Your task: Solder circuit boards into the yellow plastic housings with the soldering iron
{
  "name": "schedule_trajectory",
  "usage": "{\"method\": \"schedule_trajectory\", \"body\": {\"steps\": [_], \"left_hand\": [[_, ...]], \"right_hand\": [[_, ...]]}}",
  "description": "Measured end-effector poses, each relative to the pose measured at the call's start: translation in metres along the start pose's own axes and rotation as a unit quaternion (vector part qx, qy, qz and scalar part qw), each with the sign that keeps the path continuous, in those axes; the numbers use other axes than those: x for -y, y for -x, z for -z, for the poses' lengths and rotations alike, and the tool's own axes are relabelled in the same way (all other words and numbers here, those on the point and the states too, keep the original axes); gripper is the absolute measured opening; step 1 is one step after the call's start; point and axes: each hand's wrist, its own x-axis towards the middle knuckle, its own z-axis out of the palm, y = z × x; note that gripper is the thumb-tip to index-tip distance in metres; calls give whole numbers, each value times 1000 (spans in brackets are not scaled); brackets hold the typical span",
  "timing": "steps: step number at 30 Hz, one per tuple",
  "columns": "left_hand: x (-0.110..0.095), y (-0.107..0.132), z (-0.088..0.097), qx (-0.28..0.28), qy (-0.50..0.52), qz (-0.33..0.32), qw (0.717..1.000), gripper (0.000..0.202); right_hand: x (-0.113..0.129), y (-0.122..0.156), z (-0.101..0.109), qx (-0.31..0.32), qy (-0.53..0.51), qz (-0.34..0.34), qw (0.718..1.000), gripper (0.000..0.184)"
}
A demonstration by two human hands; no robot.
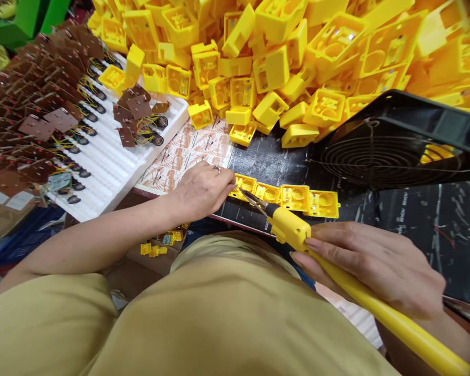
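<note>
My right hand point(370, 263) is wrapped round a yellow soldering iron point(297, 232); its dark tip points left into the first of a row of several yellow plastic housings point(293, 197) lined up along the near table edge. At the left end of that row rests my left hand point(201, 190), fingers curled and pressed onto the leftmost housing. A ring shows on one finger. What lies under those fingertips is hidden.
A big heap of yellow housings point(282, 57) fills the back. At left, brown circuit boards with wires point(43, 94) lie on white foam trays point(109, 167). A black fan point(391, 151) stands at right. Small yellow parts point(160, 245) lie below the table edge.
</note>
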Motion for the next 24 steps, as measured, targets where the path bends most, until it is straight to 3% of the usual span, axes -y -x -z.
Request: {"method": "schedule_trajectory", "body": {"steps": [5,12,21,24], "left_hand": [[3,1,1,19,-1,1,1000,29],[2,-3,9,94,115,96,984,15],[4,-16,20,156,253,218,929,9],[5,-17,19,162,256,235,924,9]], "right_hand": [[-3,3,-1,-3,-20,-3,1000,37],[-2,8,0,-9,-18,-29,999,54],[2,6,2,-4,-17,-39,999,31],[2,5,1,3,-3,-21,1000,29]]}}
